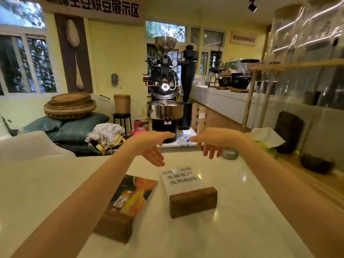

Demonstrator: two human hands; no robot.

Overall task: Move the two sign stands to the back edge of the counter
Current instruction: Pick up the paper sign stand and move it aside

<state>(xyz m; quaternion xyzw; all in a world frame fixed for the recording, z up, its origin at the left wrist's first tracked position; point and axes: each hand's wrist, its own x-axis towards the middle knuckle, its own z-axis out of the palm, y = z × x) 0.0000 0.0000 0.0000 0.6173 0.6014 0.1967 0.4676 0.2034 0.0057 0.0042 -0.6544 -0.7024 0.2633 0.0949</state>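
Observation:
Two sign stands rest on the pale counter (242,229) near its front. The left sign stand (128,203) has a dark picture panel in a wooden base. The right sign stand (188,190) is a clear panel with black characters in a dark wooden block. My left hand (150,146) and my right hand (214,141) are stretched out above and beyond both stands, near the counter's far edge. Both hands have fingers apart, hold nothing and touch neither stand.
A small metal dish (229,153) sits at the counter's far right edge, with a tissue box (266,140) beside it. Beyond the counter stand a coffee roaster (165,97), a pile of cloths (108,135) and stacked woven baskets (70,107). Glass shelving (307,62) rises on the right.

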